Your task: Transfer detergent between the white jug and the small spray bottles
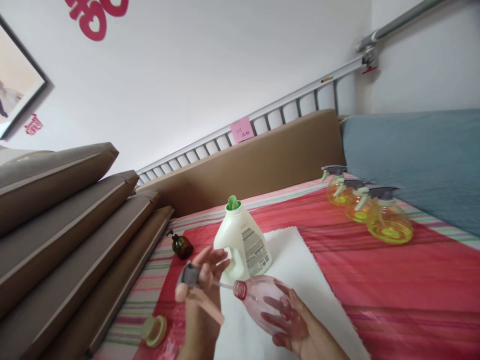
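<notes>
My left hand (208, 272) grips a spray head (190, 276) with a grey top and a peach-coloured trigger. From it a thin clear dip tube (224, 285) runs into the open neck of a see-through pink bottle (268, 302). That bottle lies tilted, its neck towards my left hand. Around its base wrap the fingers of my right hand (300, 325). Just behind stands a white jug (240, 240) with a handle, a printed label and a green spout at its uncapped mouth.
Three spray bottles (390, 222) with yellow liquid stand at the right. A brown pump bottle (182, 246) is at the left, a pale green cap (153, 331) nearer. A white cloth (322, 285) lies on the red sheet (405, 280). Stacked cushions (75, 210) border the left.
</notes>
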The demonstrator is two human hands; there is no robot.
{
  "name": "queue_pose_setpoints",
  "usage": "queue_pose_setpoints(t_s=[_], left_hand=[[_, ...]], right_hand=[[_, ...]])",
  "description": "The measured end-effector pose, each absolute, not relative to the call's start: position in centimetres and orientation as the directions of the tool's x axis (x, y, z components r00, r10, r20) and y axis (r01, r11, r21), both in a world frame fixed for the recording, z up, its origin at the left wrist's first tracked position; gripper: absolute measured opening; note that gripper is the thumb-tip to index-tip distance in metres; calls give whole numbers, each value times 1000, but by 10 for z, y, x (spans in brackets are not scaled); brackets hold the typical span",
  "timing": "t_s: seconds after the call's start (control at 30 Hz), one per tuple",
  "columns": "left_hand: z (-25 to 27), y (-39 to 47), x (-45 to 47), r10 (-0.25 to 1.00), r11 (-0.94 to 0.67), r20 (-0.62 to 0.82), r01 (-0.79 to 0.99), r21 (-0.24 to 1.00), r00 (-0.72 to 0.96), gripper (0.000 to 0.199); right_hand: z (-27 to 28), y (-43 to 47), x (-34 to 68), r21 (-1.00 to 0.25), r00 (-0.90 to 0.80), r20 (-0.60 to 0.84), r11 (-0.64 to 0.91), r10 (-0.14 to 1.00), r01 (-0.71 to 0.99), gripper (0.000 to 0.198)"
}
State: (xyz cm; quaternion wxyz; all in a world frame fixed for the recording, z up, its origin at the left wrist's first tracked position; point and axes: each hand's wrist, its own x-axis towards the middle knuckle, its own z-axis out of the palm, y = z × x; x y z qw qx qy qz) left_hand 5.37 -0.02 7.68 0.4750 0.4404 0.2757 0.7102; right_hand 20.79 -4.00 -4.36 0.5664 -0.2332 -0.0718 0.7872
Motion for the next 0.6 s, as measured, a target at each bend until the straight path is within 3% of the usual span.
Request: queue_pose_setpoints(t_s=[0.2,0.33,0.6], left_hand=[[27,2,68,984,-177,171,-386,905,-52,30],[15,12,66,973,-196,229,-436,878,23,32],[13,12,67,959,-249,282,-431,867,14,32]], right_hand=[[-41,-47,202,-360,-258,-331,-374,908,-854,59],[-35,-51,202,-378,-232,-341,-358,911,-854,55],[-36,-50,200,-381,-237,-352,-370,906,-847,57]])
